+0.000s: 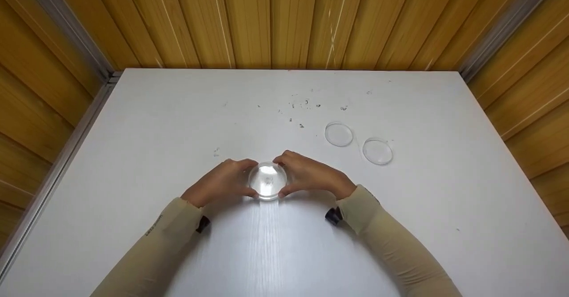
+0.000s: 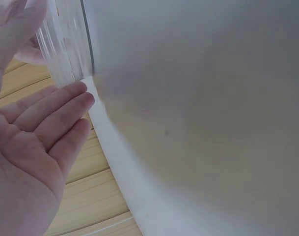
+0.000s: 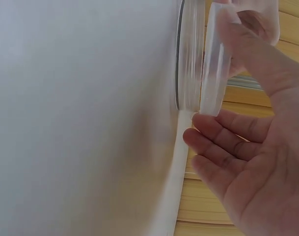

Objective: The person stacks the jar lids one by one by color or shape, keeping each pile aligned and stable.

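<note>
Clear round petri dishes (image 1: pixel 268 185) stand in a short stack at the middle of the white table, a bright reflection on top. My left hand (image 1: pixel 224 179) grips the stack's left side, thumb at the near edge and fingers at the far edge. Opposite it, my right hand (image 1: pixel 313 175) pinches the right side the same way. In the right wrist view, a slightly tilted clear dish piece (image 3: pixel 216 64) sits between thumb and fingers, just over the lower stack (image 3: pixel 189 54). The left fingers (image 2: pixel 66 110) reach the stack's rim (image 2: pixel 66 44), nearly straight.
Two more clear round dish pieces, one (image 1: pixel 338 134) farther back and one (image 1: pixel 377 151) nearer, lie to the right. Small dark specks (image 1: pixel 301 126) mark the back of the white table (image 1: pixel 146 123). Wood-grain panels (image 1: pixel 289 21) stand behind. Black devices (image 1: pixel 334 216) sit at both wrists.
</note>
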Demonstrator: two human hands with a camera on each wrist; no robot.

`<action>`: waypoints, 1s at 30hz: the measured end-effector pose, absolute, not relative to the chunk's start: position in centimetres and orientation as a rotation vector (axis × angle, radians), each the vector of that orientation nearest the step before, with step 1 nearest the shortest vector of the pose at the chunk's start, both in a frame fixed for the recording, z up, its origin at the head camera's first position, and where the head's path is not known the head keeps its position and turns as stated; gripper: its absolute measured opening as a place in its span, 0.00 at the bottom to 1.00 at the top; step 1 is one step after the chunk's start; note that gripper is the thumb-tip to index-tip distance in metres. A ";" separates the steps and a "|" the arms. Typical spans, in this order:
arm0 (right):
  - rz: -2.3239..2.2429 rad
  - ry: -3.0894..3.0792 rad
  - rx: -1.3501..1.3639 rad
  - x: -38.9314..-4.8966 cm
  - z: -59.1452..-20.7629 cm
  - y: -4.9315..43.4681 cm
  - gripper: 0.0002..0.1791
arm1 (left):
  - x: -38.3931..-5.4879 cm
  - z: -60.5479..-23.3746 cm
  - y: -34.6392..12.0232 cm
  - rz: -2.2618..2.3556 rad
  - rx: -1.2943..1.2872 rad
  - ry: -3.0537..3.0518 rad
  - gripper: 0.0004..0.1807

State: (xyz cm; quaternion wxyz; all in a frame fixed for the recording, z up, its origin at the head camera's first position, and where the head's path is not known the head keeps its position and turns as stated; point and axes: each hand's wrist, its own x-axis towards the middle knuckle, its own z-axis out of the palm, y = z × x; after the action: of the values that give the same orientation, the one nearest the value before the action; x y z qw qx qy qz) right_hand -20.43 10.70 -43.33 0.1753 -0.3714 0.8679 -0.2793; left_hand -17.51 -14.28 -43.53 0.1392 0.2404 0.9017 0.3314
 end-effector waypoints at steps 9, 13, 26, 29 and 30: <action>-0.842 2.427 -1.041 -20.2 -43.4 10.8 0.41 | -17.5 -43.5 -14.2 0.945 0.665 2.593 0.38; -0.893 2.390 -1.010 -20.2 -43.3 10.8 0.40 | -17.4 -43.7 -14.4 0.982 0.717 2.584 0.37; -0.876 2.397 -1.045 -20.3 -43.4 10.8 0.41 | -17.4 -43.8 -14.5 1.027 0.737 2.533 0.36; -0.872 2.401 -1.047 -20.2 -43.3 10.9 0.41 | -17.4 -43.8 -14.5 1.034 0.745 2.527 0.36; -0.872 2.401 -1.049 -20.2 -43.3 10.9 0.41 | -17.4 -43.8 -14.5 1.030 0.742 2.526 0.36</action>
State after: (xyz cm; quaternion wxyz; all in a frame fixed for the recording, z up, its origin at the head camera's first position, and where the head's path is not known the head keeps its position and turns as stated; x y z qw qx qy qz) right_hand -20.22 10.88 -43.31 0.1890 -0.3730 0.8538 -0.3102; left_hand -17.41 -14.49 -43.82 0.1565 0.2591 0.8825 0.3599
